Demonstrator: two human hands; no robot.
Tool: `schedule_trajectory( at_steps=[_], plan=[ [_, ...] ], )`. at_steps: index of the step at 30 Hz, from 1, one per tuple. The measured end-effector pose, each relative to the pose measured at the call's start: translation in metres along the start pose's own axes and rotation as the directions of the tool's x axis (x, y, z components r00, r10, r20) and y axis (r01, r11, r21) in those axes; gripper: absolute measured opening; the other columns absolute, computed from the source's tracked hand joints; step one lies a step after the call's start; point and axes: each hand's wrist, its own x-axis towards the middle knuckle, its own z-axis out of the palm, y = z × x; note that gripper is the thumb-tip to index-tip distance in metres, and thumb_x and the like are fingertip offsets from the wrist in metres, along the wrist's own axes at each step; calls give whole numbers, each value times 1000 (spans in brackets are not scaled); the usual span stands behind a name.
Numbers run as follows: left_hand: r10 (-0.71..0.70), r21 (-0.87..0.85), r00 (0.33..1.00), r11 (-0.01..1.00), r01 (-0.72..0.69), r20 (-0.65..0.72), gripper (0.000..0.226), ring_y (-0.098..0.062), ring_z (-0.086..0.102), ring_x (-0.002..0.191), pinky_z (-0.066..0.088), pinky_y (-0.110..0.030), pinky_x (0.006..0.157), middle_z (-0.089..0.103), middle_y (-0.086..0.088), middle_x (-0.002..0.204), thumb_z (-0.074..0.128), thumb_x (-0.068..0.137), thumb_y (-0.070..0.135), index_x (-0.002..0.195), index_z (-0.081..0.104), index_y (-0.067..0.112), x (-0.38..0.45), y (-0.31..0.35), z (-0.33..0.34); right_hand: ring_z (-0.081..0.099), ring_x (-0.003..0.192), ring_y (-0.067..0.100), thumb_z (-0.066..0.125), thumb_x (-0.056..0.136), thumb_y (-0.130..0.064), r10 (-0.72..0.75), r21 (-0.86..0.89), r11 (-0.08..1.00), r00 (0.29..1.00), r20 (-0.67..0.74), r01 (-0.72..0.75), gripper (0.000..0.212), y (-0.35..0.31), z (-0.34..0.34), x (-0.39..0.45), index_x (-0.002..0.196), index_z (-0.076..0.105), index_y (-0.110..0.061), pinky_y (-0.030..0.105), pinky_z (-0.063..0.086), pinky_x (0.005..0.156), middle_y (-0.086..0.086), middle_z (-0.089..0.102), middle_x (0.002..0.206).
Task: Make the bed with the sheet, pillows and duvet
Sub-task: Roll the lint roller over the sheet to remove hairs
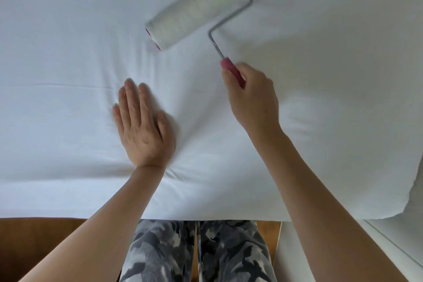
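Matt white cloth sheet [68, 52]; lint roller [196, 7] with bright metal rod, pink plastic handle.

Head view, steeply downward, close over bed edge [68, 210], periphery seemingly warped

I observe the left hand [142, 126] pressed flat on the white cotton bed sheet [68, 52]; the right hand [250, 98] grips a pink-handled white lint roller [196, 7] resting on it.

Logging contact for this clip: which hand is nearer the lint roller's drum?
Right. The right hand grips the lint roller by its pink handle, below the drum; the left hand presses flat on the sheet, farther down-left.
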Motion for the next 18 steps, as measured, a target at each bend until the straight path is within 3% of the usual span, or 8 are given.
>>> schedule_trajectory(
  at_steps=[4,6,9,12,14,18],
  plan=[
    [-6,4,1000,1000,6,28,56,-29,18,147,7,-39,121,25,-16,157,32,97,24,150,29,6,-1,-1,-4,40,49,8,48,96,-46,61,-10,998,998,20,-61,24,60,-19,-66,76,56,-36,26,30,49,-20,50,55],
    [-13,-3,999,1000,13,43,56,-28,17,147,6,-39,121,24,-16,157,31,97,24,150,29,6,0,0,-7,41,43,9,50,95,-42,85,-8,996,996,40,-85,18,85,-33,-98,90,65,-32,22,31,45,-18,51,53],
    [-7,-55,997,998,12,78,57,-25,15,147,4,-37,121,22,-14,158,33,97,21,151,27,6,3,-2,-14,39,38,8,56,94,-29,158,-16,988,985,75,-157,14,104,-55,-139,96,69,-28,19,30,40,-11,49,49],
    [70,-94,993,994,-61,92,56,-28,14,147,3,-36,121,22,-16,158,34,98,22,150,27,4,9,-21,-25,43,38,8,60,87,-26,214,-20,977,973,81,-213,33,105,-73,-172,90,63,-59,19,35,41,-6,56,51],
    [47,-78,997,996,-41,69,56,-32,15,147,0,-35,121,21,-18,157,35,98,22,150,27,3,19,-42,-32,47,38,6,58,82,-27,240,-65,970,967,86,-235,47,100,-77,-185,88,53,-73,15,36,42,-7,58,52],
    [-72,-3,997,997,72,42,58,-34,14,147,-2,-37,120,18,-19,158,33,99,28,152,25,7,46,-87,-39,53,42,6,59,84,-29,232,-159,965,959,159,-207,41,81,-56,-184,95,54,-68,14,38,43,-11,61,55]
  ],
)
